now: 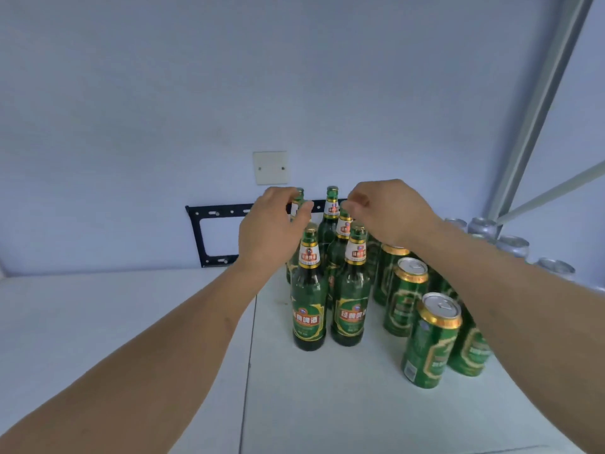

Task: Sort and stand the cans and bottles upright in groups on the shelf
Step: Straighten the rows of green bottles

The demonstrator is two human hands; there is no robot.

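Observation:
Several green glass beer bottles stand upright in a cluster on the white shelf (163, 322), among them a front-left bottle (307, 299) and a front-right bottle (351, 290). My left hand (271, 227) grips the neck of the back-left bottle (298, 195). My right hand (386, 211) has its fingertips curled on the top of a middle bottle (343, 224). To the right stand several green cans, the nearest can (432, 339) and another can (406, 296) upright with gold rims. My right forearm hides some of the cans.
Silver cans (512, 245) stand at the back right by a grey shelf post (540, 103). A black metal bracket (203, 237) and a white wall plate (271, 167) are on the wall behind. A seam (250, 339) divides the shelf.

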